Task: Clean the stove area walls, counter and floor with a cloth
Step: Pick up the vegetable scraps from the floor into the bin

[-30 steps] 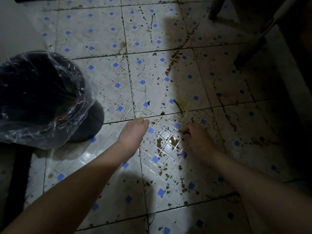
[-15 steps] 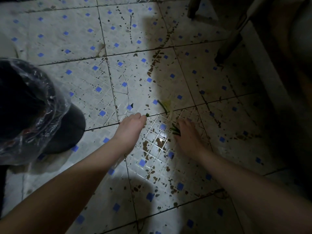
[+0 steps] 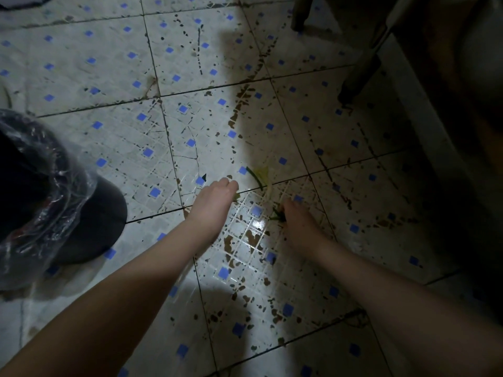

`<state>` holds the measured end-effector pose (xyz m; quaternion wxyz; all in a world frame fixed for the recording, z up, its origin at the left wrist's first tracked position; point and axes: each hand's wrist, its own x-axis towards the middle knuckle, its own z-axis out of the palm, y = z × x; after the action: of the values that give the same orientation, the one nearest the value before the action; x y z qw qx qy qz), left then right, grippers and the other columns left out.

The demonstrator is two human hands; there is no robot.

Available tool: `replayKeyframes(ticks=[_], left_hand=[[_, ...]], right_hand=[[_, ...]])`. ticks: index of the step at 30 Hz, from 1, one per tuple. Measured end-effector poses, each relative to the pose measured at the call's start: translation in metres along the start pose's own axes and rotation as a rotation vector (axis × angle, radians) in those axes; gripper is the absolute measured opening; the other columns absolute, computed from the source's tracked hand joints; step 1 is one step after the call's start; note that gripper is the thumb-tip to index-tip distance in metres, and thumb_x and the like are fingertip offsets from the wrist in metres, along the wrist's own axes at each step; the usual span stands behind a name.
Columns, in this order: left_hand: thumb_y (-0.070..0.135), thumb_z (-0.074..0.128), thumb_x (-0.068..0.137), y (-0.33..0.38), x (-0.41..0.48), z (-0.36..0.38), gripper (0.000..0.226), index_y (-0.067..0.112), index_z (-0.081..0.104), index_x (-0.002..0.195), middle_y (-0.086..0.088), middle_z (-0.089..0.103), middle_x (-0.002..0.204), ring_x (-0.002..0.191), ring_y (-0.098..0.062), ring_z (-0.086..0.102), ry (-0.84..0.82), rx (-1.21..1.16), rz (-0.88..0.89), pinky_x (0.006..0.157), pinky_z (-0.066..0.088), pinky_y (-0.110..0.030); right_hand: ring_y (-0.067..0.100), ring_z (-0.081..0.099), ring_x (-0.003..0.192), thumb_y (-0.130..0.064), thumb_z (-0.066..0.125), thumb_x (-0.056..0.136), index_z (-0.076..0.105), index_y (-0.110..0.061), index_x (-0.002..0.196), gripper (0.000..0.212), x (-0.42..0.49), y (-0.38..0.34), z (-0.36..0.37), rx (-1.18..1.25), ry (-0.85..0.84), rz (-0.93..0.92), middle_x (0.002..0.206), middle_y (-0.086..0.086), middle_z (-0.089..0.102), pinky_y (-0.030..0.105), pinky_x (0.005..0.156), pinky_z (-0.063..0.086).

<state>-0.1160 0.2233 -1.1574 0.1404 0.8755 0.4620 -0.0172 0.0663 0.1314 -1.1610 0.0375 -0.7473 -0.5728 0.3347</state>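
Honestly no cloth anywhere in view, so the task's thing right now is the floor [image 3: 190,63] itself: hard glazed tile, wet-shiny in the lit patch, so likely slippery, with dark crusty spots that'll need scrubbing. On it lie limp green vegetable scraps [image 3: 258,176], light and soft, best pinched by the stem. The right hand [image 3: 296,224] has its grip closed on a few green bits at the fingertips. The left hand [image 3: 215,202] hovers curled with a greenish bit showing under it; can't tell if it's held. A plastic-lined bin [image 3: 46,191] sits near on the left. Furniture legs [image 3: 356,77] crowd the dark right side.
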Motion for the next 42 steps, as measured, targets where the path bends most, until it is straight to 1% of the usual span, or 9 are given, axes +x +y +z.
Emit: replayKeyframes(ticks=[5, 11, 16, 20, 26, 31, 35, 38, 42], left_hand=[[-0.008, 0.053, 0.086, -0.002, 0.008, 0.002, 0.032, 0.008, 0.055, 0.115, -0.010, 0.053, 0.110, 0.094, -0.026, 0.054, -0.021, 0.019, -0.028, 0.076, 0.049, -0.034], [-0.011, 0.052, 0.083, -0.005, 0.014, 0.007, 0.030, 0.008, 0.057, 0.106, -0.009, 0.054, 0.101, 0.088, -0.024, 0.053, -0.047, 0.048, -0.014, 0.072, 0.046, -0.034], [-0.010, 0.053, 0.084, -0.001, 0.019, 0.007, 0.026, 0.008, 0.055, 0.102, -0.009, 0.057, 0.100, 0.088, -0.025, 0.054, -0.075, 0.061, 0.006, 0.075, 0.047, -0.035], [-0.010, 0.055, 0.082, 0.004, 0.026, 0.005, 0.038, 0.009, 0.050, 0.114, -0.009, 0.057, 0.104, 0.093, -0.026, 0.054, -0.053, 0.023, 0.030, 0.078, 0.045, -0.034], [-0.010, 0.055, 0.080, 0.016, 0.046, 0.003, 0.045, 0.009, 0.049, 0.121, -0.011, 0.055, 0.110, 0.099, -0.028, 0.054, -0.064, 0.046, 0.121, 0.080, 0.046, -0.036], [-0.005, 0.053, 0.084, 0.025, 0.055, 0.007, 0.041, 0.008, 0.048, 0.123, -0.014, 0.055, 0.102, 0.091, -0.033, 0.057, -0.089, 0.053, 0.185, 0.078, 0.049, -0.043], [0.005, 0.047, 0.091, 0.029, 0.057, 0.009, 0.047, 0.018, 0.044, 0.136, -0.014, 0.055, 0.099, 0.088, -0.035, 0.059, -0.103, 0.043, 0.229, 0.073, 0.050, -0.042], [0.010, 0.049, 0.091, 0.030, 0.058, 0.009, 0.037, 0.015, 0.052, 0.128, -0.015, 0.053, 0.101, 0.090, -0.036, 0.058, -0.111, 0.046, 0.196, 0.073, 0.048, -0.040], [0.008, 0.052, 0.090, 0.030, 0.058, 0.009, 0.017, 0.005, 0.055, 0.106, -0.014, 0.047, 0.100, 0.089, -0.032, 0.051, -0.027, 0.103, 0.172, 0.069, 0.038, -0.037]], right_hand=[[0.022, 0.048, 0.098, 0.006, 0.045, 0.084, 0.043, -0.014, 0.099, 0.025, -0.003, -0.001, -0.005, 0.051, -0.026, 0.025, 0.109, 0.008, 0.048, 0.036, 0.082, 0.046], [0.017, 0.039, 0.088, 0.007, 0.040, 0.087, 0.034, -0.017, 0.093, 0.026, -0.005, -0.006, -0.009, 0.001, -0.041, 0.016, 0.104, 0.009, 0.047, 0.025, 0.066, 0.032], [0.019, 0.043, 0.098, 0.008, 0.047, 0.087, 0.035, -0.004, 0.125, 0.042, -0.001, -0.010, -0.013, -0.068, -0.090, 0.017, 0.123, 0.016, 0.045, 0.018, 0.067, 0.029], [0.014, 0.035, 0.083, 0.006, 0.044, 0.088, 0.031, -0.017, 0.096, 0.028, -0.001, -0.010, -0.014, -0.047, -0.071, 0.038, 0.095, 0.006, 0.038, 0.017, 0.050, 0.018], [0.004, 0.020, 0.061, 0.006, 0.039, 0.088, 0.024, -0.022, 0.092, 0.032, -0.002, -0.001, -0.015, -0.032, -0.058, 0.077, 0.072, -0.011, 0.017, 0.021, 0.050, 0.015], [0.013, 0.028, 0.087, 0.003, 0.043, 0.090, 0.036, -0.017, 0.106, 0.026, -0.006, 0.001, -0.014, -0.035, -0.068, 0.074, 0.097, 0.000, 0.029, 0.022, 0.055, 0.019], [0.013, 0.030, 0.089, 0.001, 0.046, 0.089, 0.036, -0.009, 0.130, 0.044, -0.006, 0.009, -0.013, -0.043, -0.079, 0.102, 0.113, 0.012, 0.047, 0.024, 0.068, 0.028], [0.013, 0.038, 0.076, -0.001, 0.052, 0.086, 0.038, -0.013, 0.124, 0.042, -0.008, 0.016, -0.012, -0.078, -0.063, 0.147, 0.092, 0.002, 0.042, 0.024, 0.053, 0.026], [0.013, 0.035, 0.080, -0.002, 0.054, 0.085, 0.037, -0.013, 0.126, 0.046, -0.009, 0.020, -0.009, -0.111, -0.056, 0.124, 0.093, 0.002, 0.038, 0.023, 0.055, 0.025]])
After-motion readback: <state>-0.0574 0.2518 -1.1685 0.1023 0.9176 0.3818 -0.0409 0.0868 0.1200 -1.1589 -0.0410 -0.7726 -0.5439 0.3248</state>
